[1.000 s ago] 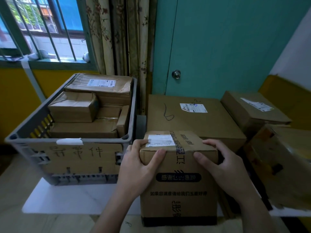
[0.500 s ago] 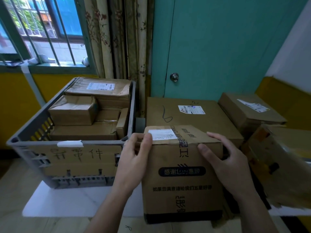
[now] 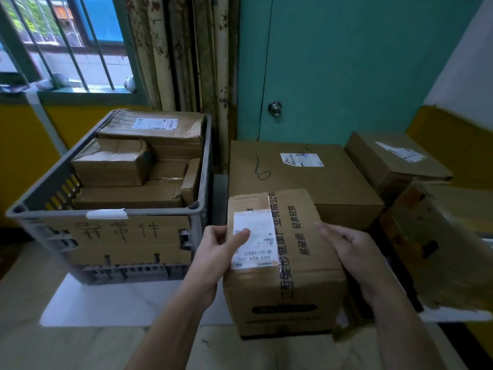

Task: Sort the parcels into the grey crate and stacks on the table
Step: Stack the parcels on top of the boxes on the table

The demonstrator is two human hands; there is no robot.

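I hold a brown cardboard parcel (image 3: pixel 293 265) with black printed text and a white shipping label between both hands, tilted so its labelled top faces me. My left hand (image 3: pixel 218 252) grips its left edge, thumb lying on the label. My right hand (image 3: pixel 352 252) holds the right side, fingers on the top face. The grey crate (image 3: pixel 112 214) stands to the left on the white table (image 3: pixel 112 303), filled with several brown parcels; a cardboard sign with handwriting covers its front.
A large flat box (image 3: pixel 320 188) with a label lies behind the held parcel. Another labelled box (image 3: pixel 394 158) sits at the back right, and a torn carton (image 3: pixel 437 244) at the right. A teal door, curtain and barred window are behind.
The parcel has tipped back toward me, so its labelled top now shows instead of its front. My left thumb has slid onto the label; my right hand has moved along the right side.
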